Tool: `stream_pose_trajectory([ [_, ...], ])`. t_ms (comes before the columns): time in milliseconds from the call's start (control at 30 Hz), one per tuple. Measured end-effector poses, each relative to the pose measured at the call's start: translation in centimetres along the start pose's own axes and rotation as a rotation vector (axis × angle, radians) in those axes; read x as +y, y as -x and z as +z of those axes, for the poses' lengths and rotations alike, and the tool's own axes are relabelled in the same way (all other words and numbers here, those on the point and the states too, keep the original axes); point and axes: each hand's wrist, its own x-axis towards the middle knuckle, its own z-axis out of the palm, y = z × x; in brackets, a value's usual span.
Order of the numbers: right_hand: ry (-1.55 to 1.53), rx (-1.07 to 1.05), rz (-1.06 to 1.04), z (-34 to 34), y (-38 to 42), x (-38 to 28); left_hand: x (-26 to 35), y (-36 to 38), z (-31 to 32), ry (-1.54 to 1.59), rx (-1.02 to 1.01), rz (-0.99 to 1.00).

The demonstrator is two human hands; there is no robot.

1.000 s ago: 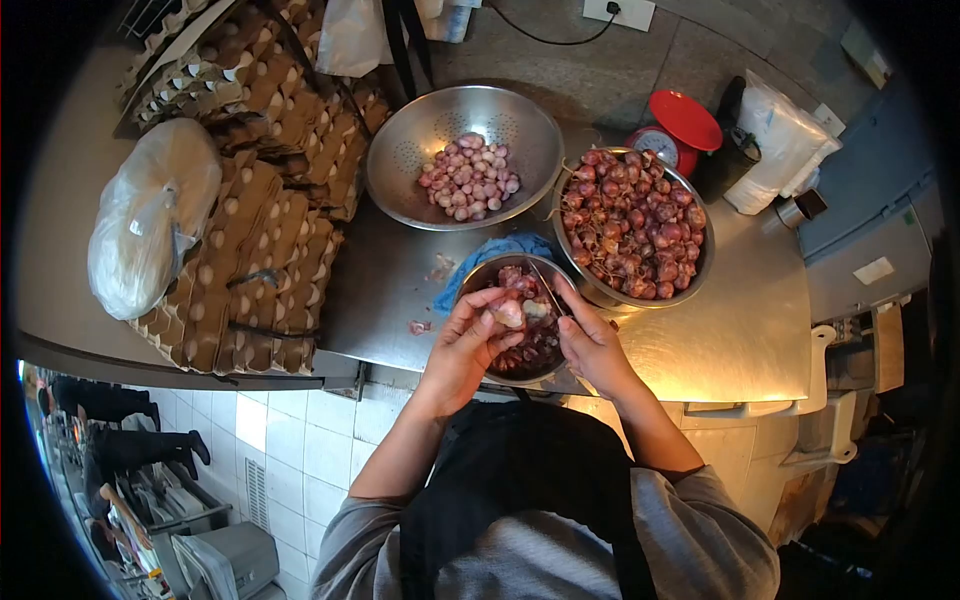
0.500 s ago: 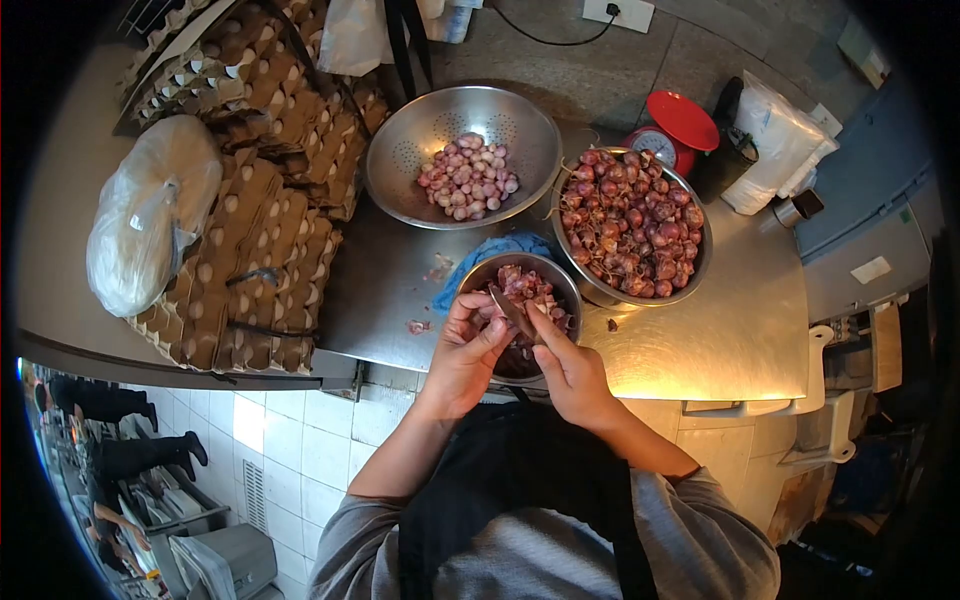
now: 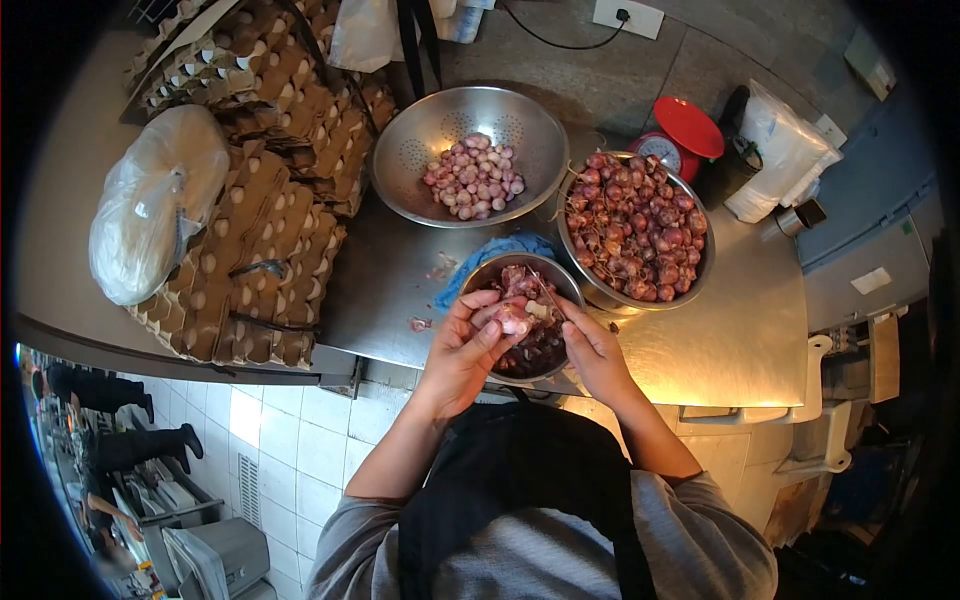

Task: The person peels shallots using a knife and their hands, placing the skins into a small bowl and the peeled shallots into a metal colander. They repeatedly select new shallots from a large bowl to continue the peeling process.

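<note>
Left hand (image 3: 465, 345) pinches a shallot (image 3: 512, 318) over the small scrap bowl (image 3: 478, 274); right hand (image 3: 595, 352) grips a knife (image 3: 545, 290) beside it, colander (image 3: 400, 180) behind.

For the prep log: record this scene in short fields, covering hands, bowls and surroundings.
left hand: holds a shallot
right hand: holds a small knife at the shallot
small bowl: under the hands, holds skins
colander: peeled shallots
large bowl: unpeeled shallots
left of counter: egg trays, plastic bag
behind: red scale
</note>
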Motion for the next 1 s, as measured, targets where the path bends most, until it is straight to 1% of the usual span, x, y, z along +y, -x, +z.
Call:
stream_pose_trajectory([
  [67, 0.011, -0.007, -0.071, 0.0, 0.0, -0.2, -0.2, 0.0, -0.1, -0.001, 0.005, 0.0],
  [133, -0.034, -0.052, -0.048, 0.3, 0.5, -1.4, -0.5, -0.1, -0.3, -0.01, 0.007, 0.013],
  [267, 0.02, -0.157, -0.126, 0.5, 1.0, -1.1, -0.9, -0.3, -0.2, -0.142, 0.057, 0.055],
  [333, 0.045, -0.153, -0.113, 0.9, 1.2, -1.6, -1.1, -0.4, -0.2, -0.222, 0.097, 0.069],
  [433, 0.125, -0.135, -0.148, 1.2, 1.2, -2.0, -1.6, -0.6, -0.8, -0.347, 0.096, 0.119],
  [533, 0.246, -0.092, -0.234, 1.4, 1.1, -1.6, -1.5, -0.5, -0.7, -0.333, 0.11, 0.118],
  [633, 0.259, -0.093, -0.217, 1.1, 0.8, -1.0, -1.4, -0.4, -0.6, -0.341, 0.077, 0.124],
  [700, 0.095, -0.149, -0.096, 0.8, 0.6, -0.6, -1.2, -0.4, -0.3, -0.327, 0.093, 0.12],
  [800, -0.05, -0.182, 0.143, 0.8, 0.9, -1.5, -1.2, -0.5, -0.3, -0.311, 0.107, 0.106],
  [867, -0.002, -0.153, 0.107, 1.2, 1.0, -1.7, -1.3, -0.6, -0.5, -0.33, 0.121, 0.111],
  [900, 0.077, -0.12, -0.016, 1.6, 1.0, -1.5, -1.4, -0.6, -0.7, -0.352, 0.131, 0.121],
  [933, 0.133, -0.103, -0.095, 1.6, 0.9, -1.3, -1.5, -0.7, -0.8, -0.373, 0.141, 0.131],
  [967, 0.189, -0.081, -0.173, 1.7, 0.8, -1.2, -1.5, -0.6, -0.7, -0.349, 0.137, 0.115],
  [1000, 0.221, -0.075, -0.207, 1.7, 0.7, -1.1, -1.4, -0.6, -0.7, -0.326, 0.133, 0.098],
])
